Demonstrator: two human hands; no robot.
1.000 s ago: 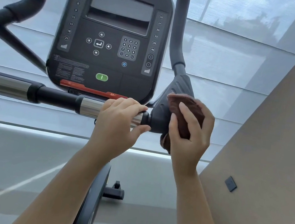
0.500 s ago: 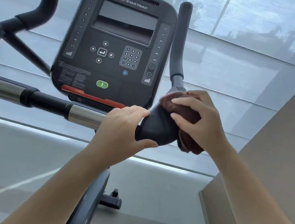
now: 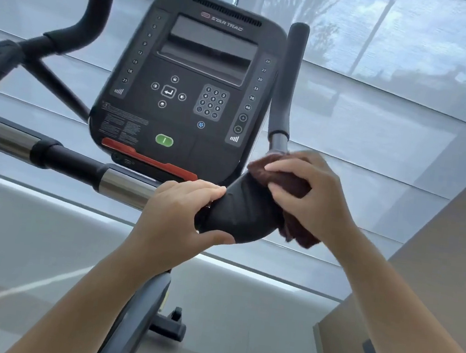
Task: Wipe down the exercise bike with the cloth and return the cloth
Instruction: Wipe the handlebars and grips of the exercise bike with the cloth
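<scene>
The exercise bike fills the view, its black console [image 3: 195, 85] in the middle and a chrome-and-black handlebar [image 3: 82, 165] running across from the left. My left hand [image 3: 178, 216] grips the bar where it meets the black elbow pad [image 3: 239, 214]. My right hand [image 3: 310, 196] holds a bunched dark brown cloth [image 3: 283, 179] against the top and right side of that pad. Part of the cloth hangs out below my right palm. An upright black grip [image 3: 291, 78] rises just behind the cloth.
A second curved black handle [image 3: 97, 10] stands at the upper left. Behind the bike is a window with a grey roller blind [image 3: 393, 113]. A beige wall [image 3: 445, 287] closes in on the right. The bike's post and foot [image 3: 168, 325] reach the grey floor below.
My right hand has carried the cloth from the pad's right side up onto its top. My view has tilted upward a little. The left hand stays on the bar.
</scene>
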